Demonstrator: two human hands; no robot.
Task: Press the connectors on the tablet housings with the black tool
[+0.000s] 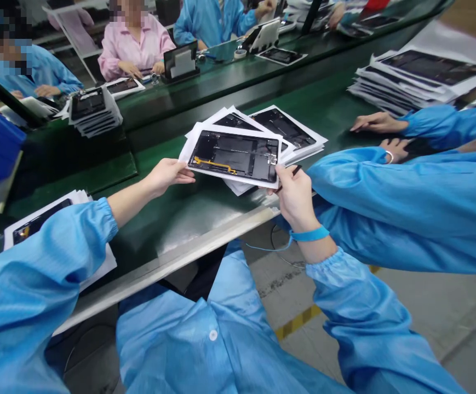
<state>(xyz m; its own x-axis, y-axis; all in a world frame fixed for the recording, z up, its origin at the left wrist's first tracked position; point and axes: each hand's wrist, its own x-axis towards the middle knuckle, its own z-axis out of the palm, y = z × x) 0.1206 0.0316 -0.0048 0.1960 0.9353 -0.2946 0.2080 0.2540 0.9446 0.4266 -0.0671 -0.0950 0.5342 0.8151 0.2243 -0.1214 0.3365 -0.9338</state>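
A black tablet housing (238,156) with an orange-yellow ribbon cable lies on a white sheet (186,150), raised slightly tilted above the bench. My left hand (167,176) pinches the sheet's left corner, thumb on top and fingers beneath. At the right corner my right hand (297,194) grips the sheet and the housing's edge, with a thin black stick-like tool (296,170) also between its fingers; its kind cannot be made out. A blue strap (309,235) circles my right wrist. Behind and partly under the held piece sits a fanned stack of similar housings (285,128) on white sheets.
The green bench (155,216) has a pale front edge (172,257). Another stack (42,219) lies left, partly under my sleeve. A co-worker's hands (379,123) rest at right near a tall stack (418,76). More people sit across the bench beside another stack (92,109).
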